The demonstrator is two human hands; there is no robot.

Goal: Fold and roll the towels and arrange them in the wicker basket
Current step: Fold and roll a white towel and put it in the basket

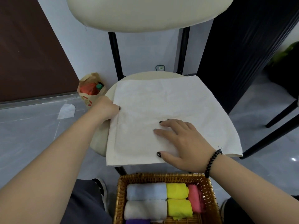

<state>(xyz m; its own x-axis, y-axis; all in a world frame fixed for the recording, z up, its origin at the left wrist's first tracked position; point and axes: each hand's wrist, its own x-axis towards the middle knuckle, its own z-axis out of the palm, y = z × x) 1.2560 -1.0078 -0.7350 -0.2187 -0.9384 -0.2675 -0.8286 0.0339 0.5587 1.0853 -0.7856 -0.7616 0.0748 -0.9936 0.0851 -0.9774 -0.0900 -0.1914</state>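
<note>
Basket below cream chair; grey tiled floor.

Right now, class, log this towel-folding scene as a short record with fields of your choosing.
Surface: chair seat
Work item: white towel, spread flat on the seat
Left hand: grips the towel's left edge
Right hand: presses flat on the towel
Wicker basket: holds rolled towels, pale blue, white, yellow, pink, purple

A cream towel covers the cream chair seat. The golden-brown wicker basket holds pale blue, white, yellow, pink and purple rolls.
</note>
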